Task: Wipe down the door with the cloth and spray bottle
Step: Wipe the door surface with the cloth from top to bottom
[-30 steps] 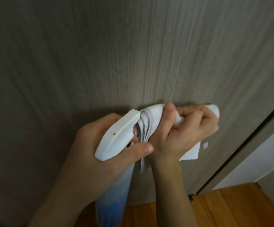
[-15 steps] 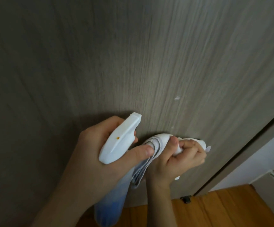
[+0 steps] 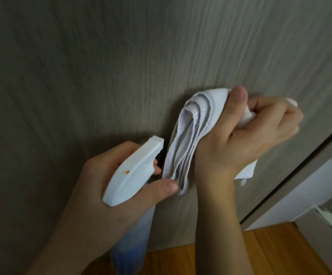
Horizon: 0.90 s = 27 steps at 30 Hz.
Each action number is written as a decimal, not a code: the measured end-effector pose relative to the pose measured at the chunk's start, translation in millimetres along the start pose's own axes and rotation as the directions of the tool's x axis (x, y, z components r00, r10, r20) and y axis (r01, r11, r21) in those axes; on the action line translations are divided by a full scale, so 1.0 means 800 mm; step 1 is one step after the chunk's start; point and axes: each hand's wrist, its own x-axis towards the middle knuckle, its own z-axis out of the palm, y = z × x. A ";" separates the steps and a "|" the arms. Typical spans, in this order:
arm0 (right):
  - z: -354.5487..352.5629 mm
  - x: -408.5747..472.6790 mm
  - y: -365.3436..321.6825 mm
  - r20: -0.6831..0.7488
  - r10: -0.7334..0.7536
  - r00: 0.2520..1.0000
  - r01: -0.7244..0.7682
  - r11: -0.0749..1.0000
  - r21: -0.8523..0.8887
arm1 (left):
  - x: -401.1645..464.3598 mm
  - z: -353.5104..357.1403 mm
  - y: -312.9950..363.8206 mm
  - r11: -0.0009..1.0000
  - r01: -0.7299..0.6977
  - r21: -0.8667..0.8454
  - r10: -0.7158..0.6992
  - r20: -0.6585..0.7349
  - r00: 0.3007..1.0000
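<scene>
White cloth (image 3: 191, 139), bunched in the right hand (image 3: 246, 139) and pressed low against the grey door (image 3: 121, 66), and spray bottle (image 3: 133, 175), gripped by the left hand (image 3: 101, 195) just beside it: loose folds judged liable to be snagged on the nozzle.

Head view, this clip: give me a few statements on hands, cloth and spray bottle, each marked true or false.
1. The left hand holds the spray bottle. True.
2. The right hand is empty and relaxed. False: its fingers are curled round the white cloth.
3. The cloth is pressed against the door. True.
4. The spray bottle's head is red. False: it is white, with a small orange dot.
5. The floor at the bottom of the door is wooden. True.
</scene>
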 end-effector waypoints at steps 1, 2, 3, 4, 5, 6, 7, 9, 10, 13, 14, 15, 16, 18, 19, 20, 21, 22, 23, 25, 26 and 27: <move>-0.005 -0.008 0.005 0.020 -0.004 1.000 0.004 1.000 0.007 | 0.000 -0.001 -0.001 1.000 0.005 0.000 -0.005 -0.002 1.000; -0.012 -0.020 0.012 0.044 0.005 0.999 -0.005 1.000 0.006 | 0.000 -0.002 -0.001 1.000 0.010 0.003 -0.010 -0.001 1.000; -0.019 -0.036 0.019 0.067 0.027 0.997 -0.027 1.000 0.001 | 0.000 -0.003 -0.002 1.000 0.016 0.005 -0.016 0.001 1.000; -0.027 -0.054 0.027 0.090 0.056 0.994 -0.056 0.998 -0.005 | 0.000 -0.003 -0.003 1.000 0.022 0.006 -0.022 0.002 1.000; -0.034 -0.073 0.034 0.111 0.087 0.990 -0.086 0.996 -0.015 | 0.000 -0.003 -0.003 1.000 0.024 0.008 -0.024 0.002 1.000; -0.041 -0.091 0.040 0.134 0.118 0.984 -0.115 0.993 -0.026 | 0.000 -0.002 -0.005 1.000 0.022 0.013 -0.022 0.001 1.000; -0.047 -0.107 0.044 0.156 0.145 0.977 -0.140 0.989 -0.040 | 0.000 -0.002 -0.006 1.000 0.020 0.022 -0.020 0.003 1.000; -0.054 -0.127 0.050 0.186 0.177 0.966 -0.169 0.984 -0.062 | 0.000 0.000 -0.008 0.999 0.019 0.032 -0.019 0.012 1.000; -0.053 -0.128 0.050 0.187 0.180 0.966 -0.170 0.983 -0.070 | -0.001 0.002 -0.009 0.999 0.017 0.029 -0.018 0.013 1.000; -0.040 -0.100 0.040 0.154 0.097 0.983 -0.088 0.994 -0.065 | -0.002 0.006 -0.009 1.000 0.007 0.013 -0.007 0.010 1.000; -0.034 -0.083 0.033 0.146 0.048 0.988 -0.041 0.998 -0.050 | -0.002 0.007 -0.008 1.000 0.004 0.003 -0.004 0.005 1.000; -0.028 -0.064 0.025 0.138 0.008 0.990 -0.003 0.999 -0.035 | -0.002 0.009 -0.007 1.000 -0.002 -0.007 0.002 -0.003 1.000; -0.022 -0.044 0.016 0.130 -0.018 0.991 0.021 1.000 -0.021 | -0.002 0.011 -0.006 1.000 -0.010 -0.018 0.010 -0.016 1.000; -0.010 -0.007 0.004 0.101 -0.043 0.994 0.044 0.999 -0.008 | 0.001 0.014 -0.005 0.999 -0.014 -0.041 0.012 -0.041 0.999; -0.005 0.008 -0.001 0.087 -0.048 0.995 0.048 0.999 -0.005 | 0.001 0.016 -0.004 0.999 -0.015 -0.045 0.013 -0.052 0.999; -0.001 0.017 -0.003 0.085 -0.047 0.995 0.048 0.999 -0.007 | 0.002 0.019 -0.003 0.999 -0.024 -0.043 0.021 -0.062 0.998; -0.001 0.021 -0.004 0.095 -0.053 0.994 0.053 0.999 -0.006 | 0.003 0.021 -0.003 0.999 -0.031 -0.043 0.028 -0.064 0.998; -0.004 0.021 -0.003 0.115 -0.071 0.991 0.071 0.997 0.003 | 0.003 0.025 -0.002 0.999 -0.040 -0.037 0.038 -0.065 0.997; -0.008 0.017 0.000 0.138 -0.093 0.986 0.092 0.996 0.010 | 0.003 0.028 -0.001 0.998 -0.052 -0.027 0.050 -0.064 0.997; -0.018 0.004 0.014 0.169 -0.129 0.977 0.128 0.992 0.014 | 0.002 0.034 0.000 0.997 -0.072 -0.013 0.071 -0.062 0.996; -0.022 -0.002 0.023 0.186 -0.142 0.972 0.141 0.990 0.019 | 0.002 0.037 0.001 0.997 -0.080 -0.012 0.080 -0.058 0.995; -0.026 -0.008 0.033 0.201 -0.158 0.967 0.157 0.987 0.024 | 0.002 0.039 0.001 0.996 -0.090 -0.013 0.089 -0.057 0.994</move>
